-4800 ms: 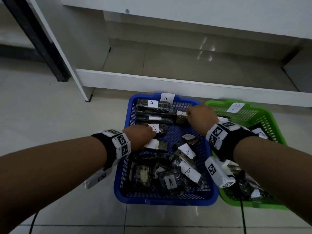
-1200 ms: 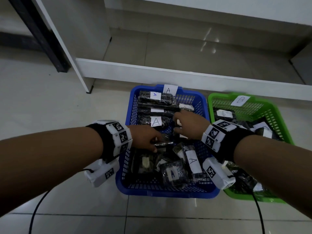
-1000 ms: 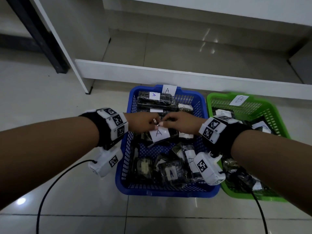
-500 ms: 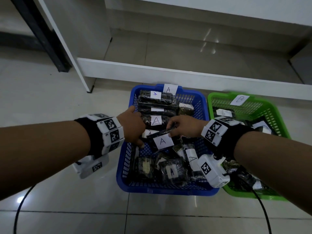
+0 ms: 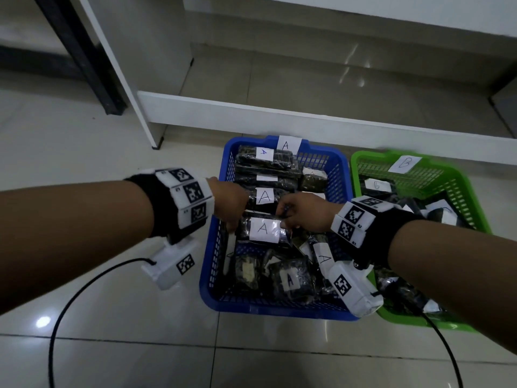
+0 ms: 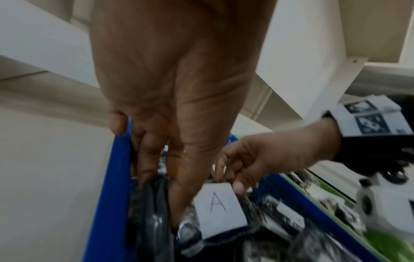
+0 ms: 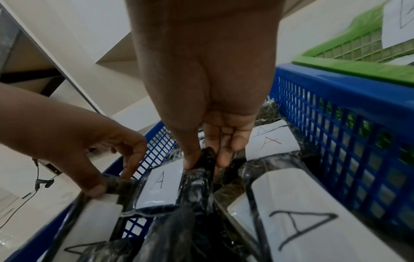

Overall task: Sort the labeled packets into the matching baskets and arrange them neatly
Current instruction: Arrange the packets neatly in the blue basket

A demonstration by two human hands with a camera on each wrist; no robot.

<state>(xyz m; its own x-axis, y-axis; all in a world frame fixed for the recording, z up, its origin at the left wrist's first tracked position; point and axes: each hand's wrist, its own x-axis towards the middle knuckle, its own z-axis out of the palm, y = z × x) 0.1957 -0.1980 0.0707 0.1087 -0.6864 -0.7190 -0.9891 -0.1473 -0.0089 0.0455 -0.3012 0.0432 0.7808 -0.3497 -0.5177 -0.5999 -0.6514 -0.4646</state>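
While both are reaching into the blue basket (image 5: pixel 215 264) at frame centre, the left hand (image 5: pixel 230 203) and right hand (image 5: pixel 306 212) are pinching opposite ends of one packet (image 5: pixel 263 229) (labelled A).

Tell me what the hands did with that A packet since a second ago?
Both hands, left hand and right hand, carried the A packet from mid-air down into the blue basket, setting it in the row behind the other A packets. They still hold its ends. The green basket stayed put.

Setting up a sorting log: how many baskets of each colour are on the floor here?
blue basket: 1
green basket: 1
Total: 2
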